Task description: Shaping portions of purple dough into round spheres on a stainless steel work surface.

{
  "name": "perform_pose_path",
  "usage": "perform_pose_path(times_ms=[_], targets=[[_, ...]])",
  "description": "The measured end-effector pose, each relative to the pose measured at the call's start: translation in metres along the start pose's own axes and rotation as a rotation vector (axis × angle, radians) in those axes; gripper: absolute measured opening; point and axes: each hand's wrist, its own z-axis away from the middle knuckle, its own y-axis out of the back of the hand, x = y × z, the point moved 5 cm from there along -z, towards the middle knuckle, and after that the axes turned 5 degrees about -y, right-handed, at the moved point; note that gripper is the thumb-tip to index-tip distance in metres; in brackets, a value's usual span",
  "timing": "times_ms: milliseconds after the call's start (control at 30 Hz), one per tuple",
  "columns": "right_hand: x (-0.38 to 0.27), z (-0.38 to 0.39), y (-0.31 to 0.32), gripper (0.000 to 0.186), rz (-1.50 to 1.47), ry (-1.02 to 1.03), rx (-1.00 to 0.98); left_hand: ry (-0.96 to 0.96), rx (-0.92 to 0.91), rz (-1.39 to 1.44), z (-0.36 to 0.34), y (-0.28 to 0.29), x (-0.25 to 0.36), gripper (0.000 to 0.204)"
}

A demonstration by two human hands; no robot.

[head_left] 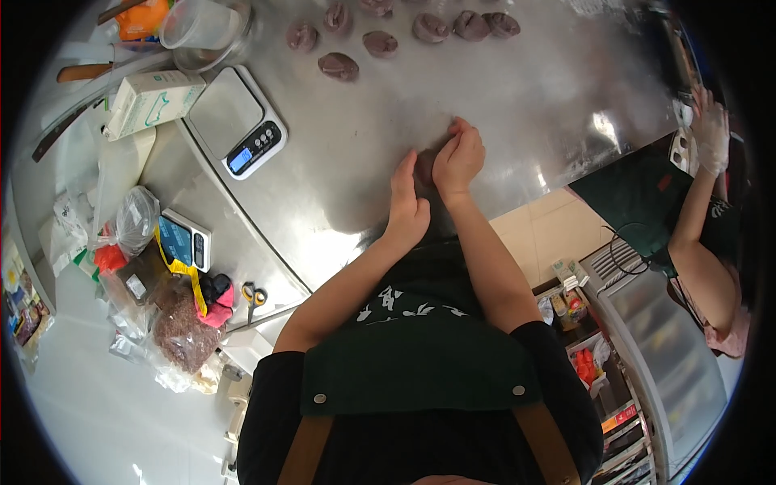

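Observation:
A small lump of purple-brown dough [424, 168] rests on the steel table between my two hands, partly covered by them. My left hand [406, 206] lies along its left side, fingers straight and held together. From the right, my right hand [459, 162] curves round it with the fingers together, palm side against the dough. Further off on the table sit several folded dough pieces of the same colour, among them one nearest piece [338, 67] and one toward the right [431, 27].
Left of my hands stands a white digital scale [250, 129] with a box [153, 103] beside it. A second scale [186, 241], bags [190, 327] and scissors [255, 299] lie farther left. At the right, another person's gloved hand [711, 133] reaches the table edge.

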Motion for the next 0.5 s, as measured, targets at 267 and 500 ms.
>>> perform_pose_path(times_ms=[267, 500], targets=[[-0.004, 0.003, 0.008, 0.027, -0.197, -0.282, -0.119, -0.003, -0.093, 0.078, 0.014, -0.009, 0.001, 0.073], [0.015, 0.015, 0.016, 0.022, 0.026, -0.207, -0.049, 0.040, -0.068, 0.050, 0.015, -0.010, 0.002, 0.073]])
